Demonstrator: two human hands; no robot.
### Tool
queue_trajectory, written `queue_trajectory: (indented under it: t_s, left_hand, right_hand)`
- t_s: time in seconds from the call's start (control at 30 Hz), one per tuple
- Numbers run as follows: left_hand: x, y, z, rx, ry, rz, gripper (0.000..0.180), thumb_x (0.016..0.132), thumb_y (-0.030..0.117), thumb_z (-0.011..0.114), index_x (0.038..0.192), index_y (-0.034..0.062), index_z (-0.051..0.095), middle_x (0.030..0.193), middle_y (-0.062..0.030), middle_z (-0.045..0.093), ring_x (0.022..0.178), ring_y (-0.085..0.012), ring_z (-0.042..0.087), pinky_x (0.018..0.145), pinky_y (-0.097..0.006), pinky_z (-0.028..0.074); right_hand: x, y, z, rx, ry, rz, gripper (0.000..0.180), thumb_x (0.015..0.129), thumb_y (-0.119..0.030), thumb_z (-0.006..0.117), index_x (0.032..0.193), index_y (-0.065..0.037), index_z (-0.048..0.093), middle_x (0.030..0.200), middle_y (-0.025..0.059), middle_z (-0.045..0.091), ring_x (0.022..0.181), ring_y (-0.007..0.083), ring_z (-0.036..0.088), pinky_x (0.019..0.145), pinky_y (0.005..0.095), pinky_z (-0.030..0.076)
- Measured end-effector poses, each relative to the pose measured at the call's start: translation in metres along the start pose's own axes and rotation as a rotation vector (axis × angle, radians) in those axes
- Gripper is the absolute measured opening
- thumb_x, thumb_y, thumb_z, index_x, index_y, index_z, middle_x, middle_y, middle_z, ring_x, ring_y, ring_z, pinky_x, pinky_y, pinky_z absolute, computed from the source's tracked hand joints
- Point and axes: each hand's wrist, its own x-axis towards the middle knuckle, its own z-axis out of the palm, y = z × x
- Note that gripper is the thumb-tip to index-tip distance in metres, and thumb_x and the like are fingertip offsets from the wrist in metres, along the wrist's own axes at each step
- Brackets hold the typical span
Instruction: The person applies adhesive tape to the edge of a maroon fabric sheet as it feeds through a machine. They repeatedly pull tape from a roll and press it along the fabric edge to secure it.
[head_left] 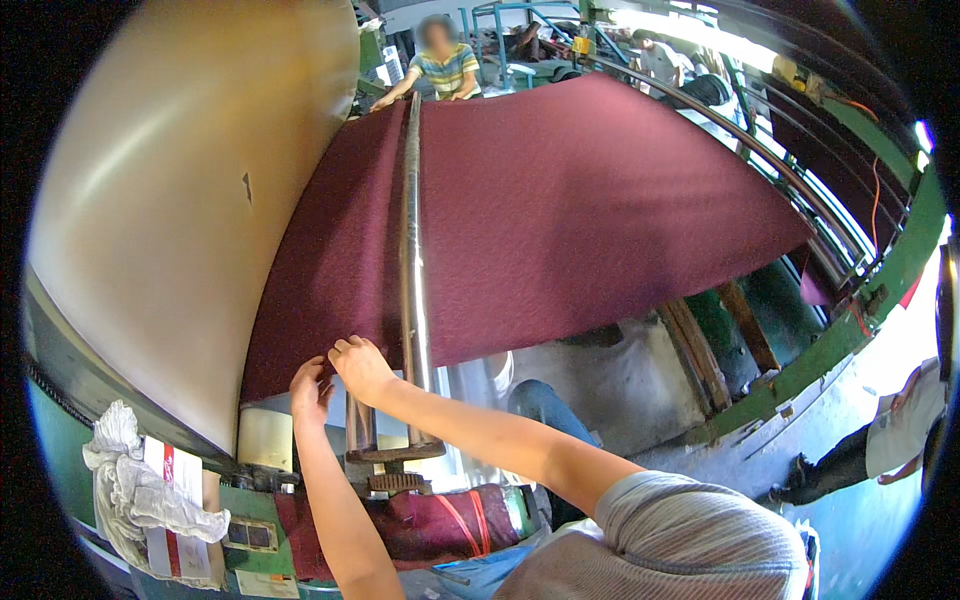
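Note:
A wide maroon fabric sheet (560, 210) stretches across the machine, passing under a long shiny metal bar (411, 240). To the left of it stands a huge smooth beige roller (180, 200). Both my hands are at the near left edge of the sheet, close together. My left hand (312, 392) has its fingers curled at that edge, closed on the fabric. Beside it, my right hand (362, 370) reaches across from the right, its fingers bent down and closed on the same edge. The fingertips are partly hidden.
A person in a striped shirt (445, 75) stands at the far edge of the sheet. White cloth (120, 480) lies over a box at lower left. Below my hands are a toothed gear (397, 482) and a rolled maroon bundle (400, 525). A green frame (800, 390) curves along the right.

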Motion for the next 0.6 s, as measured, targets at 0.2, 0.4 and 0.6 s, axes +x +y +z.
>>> queue_trajectory:
  t_s: [0.2, 0.4, 0.6]
  left_hand:
    - [-0.003, 0.004, 0.004, 0.055, 0.006, 0.114, 0.016, 0.079, 0.006, 0.046, 0.082, 0.0057, 0.062, 0.072, -0.0015, 0.057, 0.058, -0.0120, 0.051, 0.049, -0.025, 0.041]
    - [0.003, 0.009, -0.006, -0.100, 0.324, 0.144, 0.014, 0.076, 0.007, 0.047, 0.070, 0.0120, 0.058, 0.060, 0.0005, 0.051, 0.046, -0.0087, 0.043, 0.041, -0.023, 0.032]
    - [0.009, 0.007, -0.013, -0.052, 0.479, 0.023, 0.014, 0.079, 0.011, 0.048, 0.080, 0.0113, 0.061, 0.066, -0.0015, 0.055, 0.049, -0.0102, 0.046, 0.041, -0.024, 0.033]
  right_hand:
    - [0.005, 0.000, 0.009, 0.165, 0.034, -0.034, 0.017, 0.067, -0.008, 0.062, 0.083, -0.005, 0.059, 0.091, 0.0104, 0.057, 0.092, 0.0268, 0.055, 0.084, 0.0347, 0.043]
    - [0.004, 0.005, -0.008, 0.082, 0.077, 0.369, 0.025, 0.070, -0.006, 0.059, 0.095, -0.002, 0.055, 0.099, 0.0159, 0.053, 0.096, 0.0301, 0.053, 0.082, 0.0376, 0.044]
    - [0.001, 0.004, 0.000, -0.012, 0.033, 0.121, 0.017, 0.073, -0.007, 0.055, 0.089, -0.003, 0.057, 0.091, 0.0119, 0.059, 0.089, 0.0268, 0.057, 0.079, 0.0353, 0.046]
